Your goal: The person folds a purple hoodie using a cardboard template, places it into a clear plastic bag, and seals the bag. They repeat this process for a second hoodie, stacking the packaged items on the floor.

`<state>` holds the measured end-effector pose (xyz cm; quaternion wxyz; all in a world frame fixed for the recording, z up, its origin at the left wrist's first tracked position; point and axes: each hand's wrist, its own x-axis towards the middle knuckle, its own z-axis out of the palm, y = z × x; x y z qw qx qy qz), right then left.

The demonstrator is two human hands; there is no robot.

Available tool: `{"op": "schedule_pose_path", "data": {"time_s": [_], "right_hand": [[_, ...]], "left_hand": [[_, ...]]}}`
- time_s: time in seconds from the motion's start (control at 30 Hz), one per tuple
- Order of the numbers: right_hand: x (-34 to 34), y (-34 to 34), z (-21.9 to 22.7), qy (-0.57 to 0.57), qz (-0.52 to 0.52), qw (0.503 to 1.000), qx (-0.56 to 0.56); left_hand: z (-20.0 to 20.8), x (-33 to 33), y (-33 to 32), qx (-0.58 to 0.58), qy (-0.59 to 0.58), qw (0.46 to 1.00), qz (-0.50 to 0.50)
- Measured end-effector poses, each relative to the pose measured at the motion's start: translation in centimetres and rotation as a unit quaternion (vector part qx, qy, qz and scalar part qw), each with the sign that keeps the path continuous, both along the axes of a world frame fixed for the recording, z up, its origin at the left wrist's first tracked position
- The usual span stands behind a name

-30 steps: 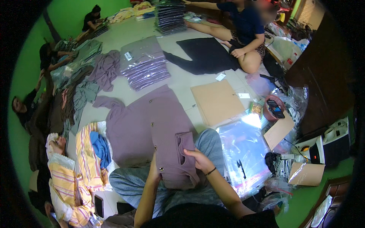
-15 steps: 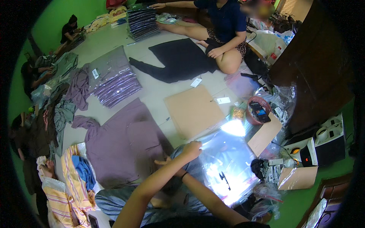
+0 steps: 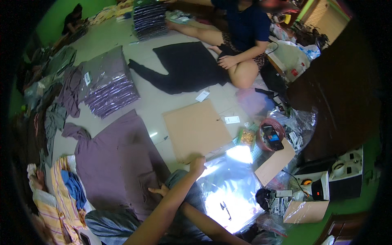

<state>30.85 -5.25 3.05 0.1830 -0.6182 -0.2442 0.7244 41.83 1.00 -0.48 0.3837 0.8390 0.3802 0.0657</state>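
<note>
My forearms cross in front of me. My left hand is closed where the near edge of a brown cardboard sheet meets a pile of clear plastic bags; what its fingers hold, if anything, is hidden. Farther left, my right hand comes out beyond the left forearm, fingers stretched out at the near right edge of a purple shirt. The shirt lies spread on the floor. Small black snips rest on the brightly lit bags.
A stack of bagged purple garments stands beyond the shirt. Across from me sits a person beside a black garment. At right are a pink basket with a phone, loose cardboard and a speaker.
The view has shifted, moving the scene left and slightly down. My right hand has drawn slightly nearer along the shirt's edge; my left hand stays closed beside the cardboard and bags.
</note>
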Motion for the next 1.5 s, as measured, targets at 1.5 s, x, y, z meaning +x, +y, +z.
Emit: {"op": "schedule_pose_path", "data": {"time_s": [1.5], "right_hand": [[1.2,-1.2,0.2,0.23,-0.189,0.937,0.184]], "left_hand": [[18.8,-12.2,2.3,-0.076,-0.34,0.902,0.256]]}}
